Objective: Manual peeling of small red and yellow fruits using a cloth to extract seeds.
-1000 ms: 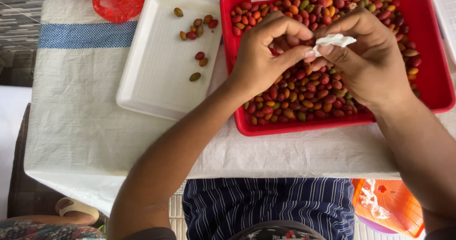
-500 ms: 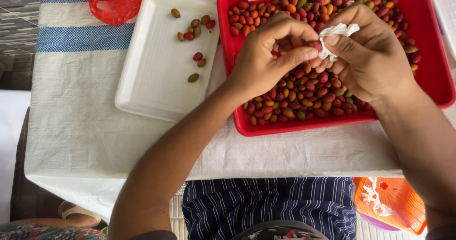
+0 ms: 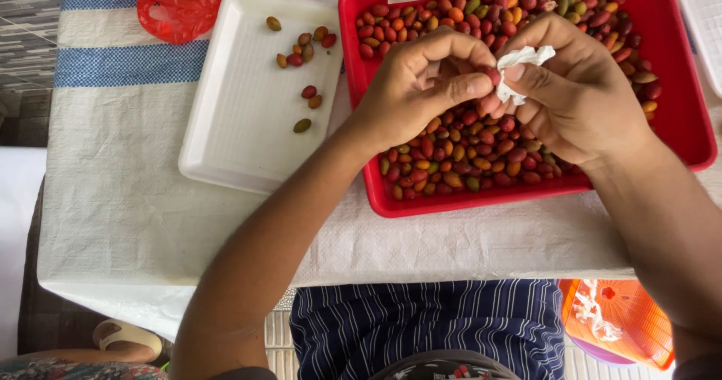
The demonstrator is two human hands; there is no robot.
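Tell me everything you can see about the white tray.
The white tray is a shallow rectangle with rounded corners and a raised rim, plastic by its look, its floor finely ribbed. It lies flat on the woven cloth, left of the red tray and almost against it. About ten small red, brown and green fruits lie scattered in its far half. Neither hand touches it.

Left hand (image 3: 421, 86) and right hand (image 3: 575, 94) pinch fingertip to fingertip

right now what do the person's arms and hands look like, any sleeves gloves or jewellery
Both forearms are bare as far as the view reaches, with no sleeves showing. The left hand and right hand wear no gloves, and no rings, watch or bracelets are visible. The fingernails are short and unpainted.
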